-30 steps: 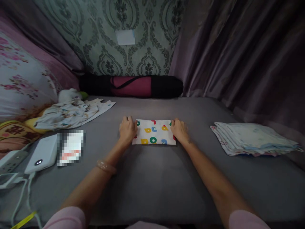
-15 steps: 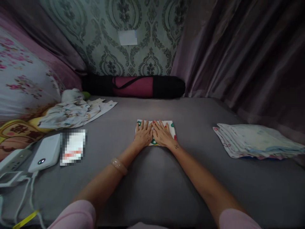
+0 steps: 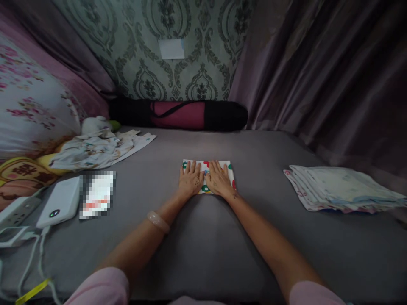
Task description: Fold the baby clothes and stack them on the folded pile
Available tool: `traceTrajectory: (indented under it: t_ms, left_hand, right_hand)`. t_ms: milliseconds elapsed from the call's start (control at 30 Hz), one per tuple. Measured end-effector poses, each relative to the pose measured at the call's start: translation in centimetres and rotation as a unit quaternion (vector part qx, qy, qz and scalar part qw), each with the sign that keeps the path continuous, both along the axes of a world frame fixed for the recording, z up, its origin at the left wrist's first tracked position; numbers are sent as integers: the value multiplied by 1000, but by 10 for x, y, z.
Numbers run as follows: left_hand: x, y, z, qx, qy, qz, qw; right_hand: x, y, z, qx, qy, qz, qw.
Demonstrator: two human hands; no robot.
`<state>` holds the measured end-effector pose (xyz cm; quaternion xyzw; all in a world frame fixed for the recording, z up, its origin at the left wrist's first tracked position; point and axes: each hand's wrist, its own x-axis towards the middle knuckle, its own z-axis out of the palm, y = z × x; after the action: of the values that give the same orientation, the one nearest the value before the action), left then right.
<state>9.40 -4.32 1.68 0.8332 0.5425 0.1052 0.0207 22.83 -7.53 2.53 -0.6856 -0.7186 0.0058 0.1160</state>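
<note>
A folded white cloth [image 3: 206, 189] with red, green and other coloured prints lies flat on the grey bed sheet [image 3: 203, 237], straight in front of me. My left hand [image 3: 191, 180] presses on its left half, palm down with the fingers stretched out. On the right half, my right hand [image 3: 218, 178] lies flat in the same way, fingers pointing forward. The hands are side by side, their thumbs close together over the middle of the cloth. Much of the print is covered by them.
A stack of folded cloths [image 3: 343, 186] lies at the right. To the left are a crumpled patterned cloth [image 3: 95, 150], a white power bank [image 3: 60, 201] and a power strip [image 3: 19, 212] with cables. A long black and maroon bag [image 3: 181, 115] rests against the wall.
My hands have moved slightly apart on the cloth, so more of its print shows between them. The cloth has stayed in place.
</note>
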Motion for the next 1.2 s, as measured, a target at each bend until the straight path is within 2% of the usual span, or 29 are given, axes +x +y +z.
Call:
traceTrajectory:
  t_ms: [133, 300, 500, 600, 667, 733, 833, 933, 1033, 1133, 1200]
  left_hand:
    - [0, -4, 1, 13, 1, 30, 999]
    - [1, -4, -3, 13, 5, 32, 999]
    - [-6, 6, 15, -60, 18, 13, 998]
    - [-18, 12, 19, 3, 11, -9, 1000]
    - [-26, 15, 14, 9, 15, -23, 1000]
    - [-31, 18, 6, -24, 21, -30, 999]
    - [-33, 20, -4, -41, 17, -34, 998]
    - [-33, 22, -6, -45, 15, -32, 998]
    - [-34, 24, -1, -53, 19, -30, 998]
    - [-32, 25, 11, -84, 37, -32, 995]
    - [-26, 21, 19, -59, 44, -33, 997]
  right_hand:
    - [-1, -3, 1, 3, -5, -31, 1000]
    - [-3, -1, -3, -7, -7, -38, 999]
    - [12, 3, 9, -57, 27, -18, 998]
    - [30, 0, 12, -15, 18, -25, 999]
    - [41, -4, 8, -12, 3, -27, 1000]
    - [48, -6, 1, -33, 1, -25, 999]
    - [50, -7, -7, -37, 2, -24, 999]
    - [49, -6, -9, -36, 3, -27, 999]
    - [50, -5, -5, -49, 5, -29, 998]
    - [50, -3, 6, -89, 9, -29, 996]
    - [44, 0, 16, -84, 5, -26, 996]
